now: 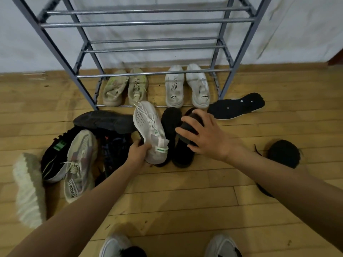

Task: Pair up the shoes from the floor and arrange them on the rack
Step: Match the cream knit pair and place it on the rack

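You are early in the job: only two pairs sit lined up at the bottom of the rack, a beige pair on the left and a white pair beside it, and whether they rest on the lowest bars or on the floor beneath is hard to tell. The upper tiers hold nothing. Your left hand grips the heel of a white sneaker, which lies on the floor just in front of the rack. Your right hand curls its fingers over a black shoe, which touches a second black shoe, likely its mate. Left of you a heap waits: a dark grey shoe, a mauve-and-cream sneaker, a black shoe with a green tag and a cream shoe tipped on its side. They overlap, so matching partners means untangling them. An upturned black sole and another dark shoe lie apart on your right.
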`<state>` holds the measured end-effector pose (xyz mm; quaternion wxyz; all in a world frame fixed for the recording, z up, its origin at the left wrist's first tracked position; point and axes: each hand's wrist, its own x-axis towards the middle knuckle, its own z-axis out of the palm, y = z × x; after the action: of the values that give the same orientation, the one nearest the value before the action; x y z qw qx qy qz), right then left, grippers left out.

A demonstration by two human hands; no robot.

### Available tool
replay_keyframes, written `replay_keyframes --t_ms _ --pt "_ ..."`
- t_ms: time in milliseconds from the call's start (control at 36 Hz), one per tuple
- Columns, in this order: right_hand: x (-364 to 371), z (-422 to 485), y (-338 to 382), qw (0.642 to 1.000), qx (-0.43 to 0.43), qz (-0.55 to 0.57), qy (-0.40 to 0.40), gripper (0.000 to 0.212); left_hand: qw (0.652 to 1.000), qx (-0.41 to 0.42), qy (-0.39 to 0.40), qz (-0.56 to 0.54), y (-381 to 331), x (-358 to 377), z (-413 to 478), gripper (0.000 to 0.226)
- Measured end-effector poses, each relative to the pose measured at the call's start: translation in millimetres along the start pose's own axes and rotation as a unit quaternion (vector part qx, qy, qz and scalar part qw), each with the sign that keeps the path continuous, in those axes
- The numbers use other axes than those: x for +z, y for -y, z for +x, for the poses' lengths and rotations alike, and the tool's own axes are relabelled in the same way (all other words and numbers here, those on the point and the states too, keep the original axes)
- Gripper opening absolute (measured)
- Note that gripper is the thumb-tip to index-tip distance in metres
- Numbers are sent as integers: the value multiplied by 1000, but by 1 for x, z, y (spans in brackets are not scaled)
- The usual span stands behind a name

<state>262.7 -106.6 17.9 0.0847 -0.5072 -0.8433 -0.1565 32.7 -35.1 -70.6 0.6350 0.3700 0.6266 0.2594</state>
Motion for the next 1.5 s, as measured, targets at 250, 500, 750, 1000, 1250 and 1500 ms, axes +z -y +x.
replay_keyframes --t_ms 250,500,750,1000,1250,1500 --pt "12 -46 -5 998 46 -23 -37 41 995 9 98 -12 -7 39 -12 38" --pt "32 -115 34 983 0 -4 185 61 993 -5 116 -15 7 53 -15 55" --pt "42 -151 25 955 46 81 281 69 992 6 126 -20 19 54 -26 65" --pt "46 -186 3 892 199 227 337 67 991 -7 134 17 25 69 -33 62" --pt "46 -173 -13 842 256 249 404 49 986 3 157 53 15 67 -34 57" --pt "54 -114 -63 823 392 265 315 24 982 -19 178 58 0 92 -33 47"
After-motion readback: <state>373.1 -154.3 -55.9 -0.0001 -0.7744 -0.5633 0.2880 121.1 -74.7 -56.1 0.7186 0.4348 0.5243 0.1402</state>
